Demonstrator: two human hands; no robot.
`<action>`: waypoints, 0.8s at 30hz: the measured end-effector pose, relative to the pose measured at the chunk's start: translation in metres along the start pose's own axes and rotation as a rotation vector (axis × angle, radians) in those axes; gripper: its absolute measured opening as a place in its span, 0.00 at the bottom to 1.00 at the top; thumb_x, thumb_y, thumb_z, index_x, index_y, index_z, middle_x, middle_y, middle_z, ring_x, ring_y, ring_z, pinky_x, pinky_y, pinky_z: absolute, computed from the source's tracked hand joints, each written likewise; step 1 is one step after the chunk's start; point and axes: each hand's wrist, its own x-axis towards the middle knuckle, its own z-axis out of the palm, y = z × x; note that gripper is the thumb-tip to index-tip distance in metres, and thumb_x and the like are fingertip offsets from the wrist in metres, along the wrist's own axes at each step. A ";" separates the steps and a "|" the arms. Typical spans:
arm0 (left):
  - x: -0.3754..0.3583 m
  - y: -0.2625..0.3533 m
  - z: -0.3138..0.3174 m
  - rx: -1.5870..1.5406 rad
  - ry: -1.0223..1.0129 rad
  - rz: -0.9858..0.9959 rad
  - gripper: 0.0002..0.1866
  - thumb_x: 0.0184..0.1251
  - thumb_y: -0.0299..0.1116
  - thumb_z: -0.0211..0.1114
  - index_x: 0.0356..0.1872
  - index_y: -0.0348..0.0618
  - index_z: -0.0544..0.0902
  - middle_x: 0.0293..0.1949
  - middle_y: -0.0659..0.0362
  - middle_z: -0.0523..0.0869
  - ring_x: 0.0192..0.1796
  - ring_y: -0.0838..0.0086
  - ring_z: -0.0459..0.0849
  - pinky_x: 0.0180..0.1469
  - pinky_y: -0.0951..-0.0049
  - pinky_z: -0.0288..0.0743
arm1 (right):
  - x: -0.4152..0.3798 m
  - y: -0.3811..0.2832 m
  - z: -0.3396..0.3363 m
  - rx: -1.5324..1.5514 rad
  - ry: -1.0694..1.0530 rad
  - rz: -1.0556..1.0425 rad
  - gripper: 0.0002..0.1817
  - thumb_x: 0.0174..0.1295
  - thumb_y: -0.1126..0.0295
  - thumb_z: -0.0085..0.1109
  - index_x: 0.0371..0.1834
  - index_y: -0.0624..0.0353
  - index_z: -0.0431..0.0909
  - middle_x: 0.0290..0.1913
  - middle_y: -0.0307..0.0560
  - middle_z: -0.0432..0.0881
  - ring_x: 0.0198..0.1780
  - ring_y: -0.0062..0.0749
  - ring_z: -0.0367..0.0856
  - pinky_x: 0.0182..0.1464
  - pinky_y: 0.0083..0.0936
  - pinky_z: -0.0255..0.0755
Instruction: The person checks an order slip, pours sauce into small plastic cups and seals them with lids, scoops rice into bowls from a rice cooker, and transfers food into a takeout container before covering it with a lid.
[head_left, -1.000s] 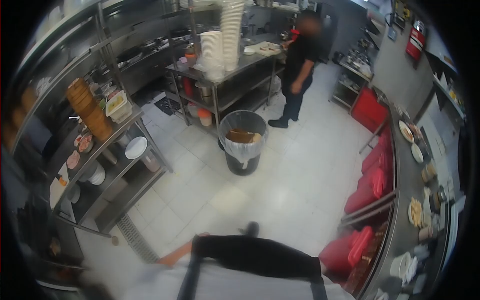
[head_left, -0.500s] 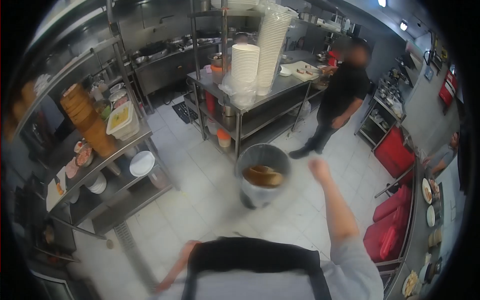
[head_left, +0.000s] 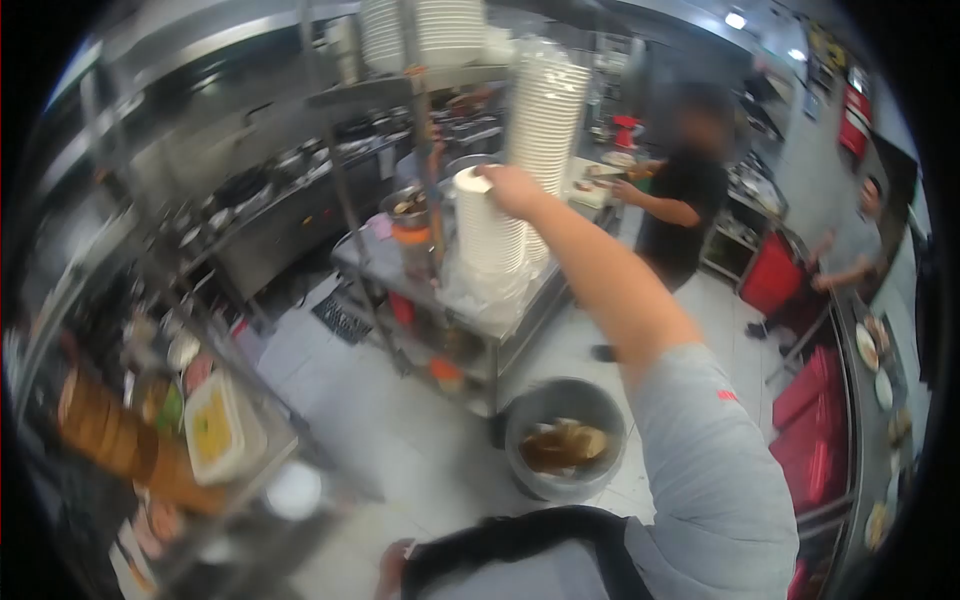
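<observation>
My right hand (head_left: 510,192) reaches out to the shorter stack of round white tubs (head_left: 488,230). Its fingers are closed on the rim of the topmost tub, with the fingertips partly out of sight. A clear plastic bag (head_left: 485,292) is gathered around the lower part of that stack. Right behind it rises a taller stack of white tubs (head_left: 552,110) in clear wrapping. Both stacks stand on a steel table (head_left: 515,335). My left hand (head_left: 393,568) is low beside my dark apron, blurred and mostly hidden, so its fingers cannot be made out.
A grey bin (head_left: 565,390) with brown waste stands on the floor below my right arm. A person in black (head_left: 685,200) works at the table's far end; another person (head_left: 850,245) is at the right. At the left are bamboo steamers (head_left: 125,440) and a white tub of yellow food (head_left: 220,425).
My right hand has risen from above the floor near the bin to the shorter stack and closed on its top tub. The view has shifted closer to the table. The person in black now reaches over the table.
</observation>
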 end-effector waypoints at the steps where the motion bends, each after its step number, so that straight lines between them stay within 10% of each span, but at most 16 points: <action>1: 0.024 -0.057 0.000 -0.216 0.044 0.050 0.11 0.62 0.24 0.50 0.42 0.34 0.78 0.48 0.49 0.82 0.53 0.64 0.78 0.54 0.69 0.71 | 0.009 0.007 0.009 -0.080 -0.095 -0.014 0.28 0.52 0.78 0.50 0.60 0.46 0.70 0.50 0.57 0.80 0.52 0.50 0.78 0.53 0.39 0.71; 2: 0.051 -0.082 -0.009 -0.648 -0.016 0.238 0.11 0.59 0.22 0.54 0.42 0.35 0.78 0.50 0.49 0.82 0.53 0.66 0.79 0.48 0.71 0.74 | 0.017 0.006 0.007 -0.113 -0.214 -0.006 0.25 0.56 0.76 0.47 0.58 0.42 0.73 0.55 0.52 0.78 0.56 0.46 0.77 0.56 0.40 0.69; 6: 0.090 -0.099 -0.046 0.179 -0.056 0.200 0.14 0.54 0.22 0.58 0.44 0.39 0.80 0.46 0.55 0.83 0.48 0.69 0.81 0.46 0.73 0.75 | 0.044 0.000 0.002 -0.216 -0.441 -0.088 0.23 0.52 0.77 0.53 0.51 0.45 0.80 0.52 0.50 0.80 0.54 0.45 0.78 0.54 0.38 0.71; 10: 0.138 -0.042 -0.055 0.310 -0.144 0.316 0.17 0.52 0.25 0.61 0.47 0.42 0.81 0.45 0.57 0.84 0.44 0.67 0.82 0.45 0.73 0.76 | 0.053 -0.002 0.002 -0.175 -0.492 -0.107 0.23 0.50 0.79 0.53 0.51 0.48 0.80 0.50 0.51 0.81 0.53 0.45 0.79 0.54 0.37 0.71; 14: 0.179 -0.047 -0.041 -0.025 -0.290 -0.141 0.17 0.53 0.27 0.64 0.47 0.42 0.81 0.45 0.57 0.84 0.42 0.67 0.82 0.44 0.73 0.77 | 0.047 -0.011 -0.015 -0.217 -0.409 -0.053 0.24 0.50 0.80 0.53 0.53 0.50 0.78 0.46 0.54 0.82 0.51 0.46 0.79 0.53 0.35 0.72; 19: 0.182 -0.026 -0.036 0.065 -0.345 0.223 0.17 0.56 0.28 0.64 0.48 0.41 0.80 0.47 0.56 0.83 0.41 0.67 0.83 0.44 0.73 0.77 | 0.027 -0.018 -0.006 -0.241 -0.042 -0.014 0.20 0.50 0.80 0.53 0.47 0.52 0.79 0.40 0.49 0.83 0.45 0.45 0.81 0.47 0.36 0.74; 24: 0.184 0.051 -0.007 0.282 -0.276 0.069 0.18 0.60 0.28 0.60 0.53 0.43 0.77 0.46 0.55 0.83 0.44 0.69 0.82 0.45 0.73 0.77 | -0.017 -0.037 -0.056 -0.141 0.672 -0.382 0.18 0.48 0.80 0.54 0.43 0.53 0.79 0.31 0.45 0.80 0.37 0.40 0.79 0.40 0.33 0.73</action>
